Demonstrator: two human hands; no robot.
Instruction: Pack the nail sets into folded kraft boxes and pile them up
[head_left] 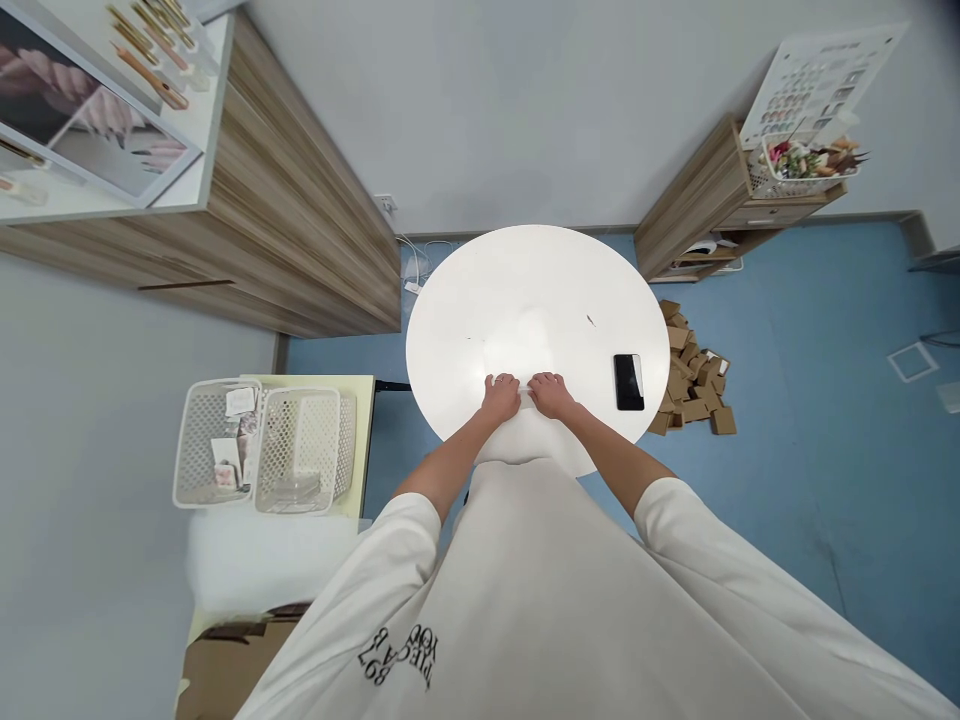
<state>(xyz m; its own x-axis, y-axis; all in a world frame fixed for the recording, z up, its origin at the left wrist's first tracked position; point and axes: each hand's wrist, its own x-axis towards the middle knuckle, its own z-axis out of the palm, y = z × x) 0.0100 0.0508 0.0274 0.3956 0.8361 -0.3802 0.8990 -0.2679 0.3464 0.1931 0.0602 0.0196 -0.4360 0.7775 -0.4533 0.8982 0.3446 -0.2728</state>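
My left hand (501, 397) and my right hand (551, 394) lie close together near the front edge of a round white table (517, 270). The fingers of both are curled, palms down, over a thin whitish rolled edge that shows in the gap between them. From there a pale sheet (517, 436) spreads back towards my body; white on white, its exact kind is hard to make out. A black phone (628, 382) lies to the right of my right hand. A small dark mark or scrap (591, 321) shows farther back on the tabletop.
At the left, white baskets (296, 450) stand on a pale yellow table beside a whitish bundle (262, 560) and a cardboard box (232, 670). Small cardboard boxes (690, 375) are heaped on the floor at the right. Wooden cabinets (315, 200) flank the table's far side.
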